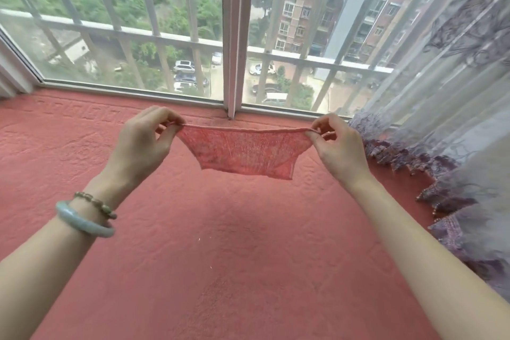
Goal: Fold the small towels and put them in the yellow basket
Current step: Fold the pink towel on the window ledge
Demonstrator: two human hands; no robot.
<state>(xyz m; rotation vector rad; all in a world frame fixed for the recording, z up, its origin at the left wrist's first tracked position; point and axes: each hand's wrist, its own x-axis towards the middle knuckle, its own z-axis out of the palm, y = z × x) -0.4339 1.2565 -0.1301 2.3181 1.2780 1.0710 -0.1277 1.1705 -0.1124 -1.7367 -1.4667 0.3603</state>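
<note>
A small pink towel (242,150) hangs stretched in the air above a pink-red padded surface (209,257). My left hand (143,143) pinches its top left corner, and my right hand (338,146) pinches its top right corner. The towel's top edge is pulled taut between them and its lower edge hangs free, slightly curled at the right. No yellow basket is in view.
A window (231,36) with a white frame and outer bars runs along the far edge of the surface. A sheer purple lace curtain (455,119) hangs at the right and drapes onto the surface. My left wrist carries a green bangle and a bead bracelet.
</note>
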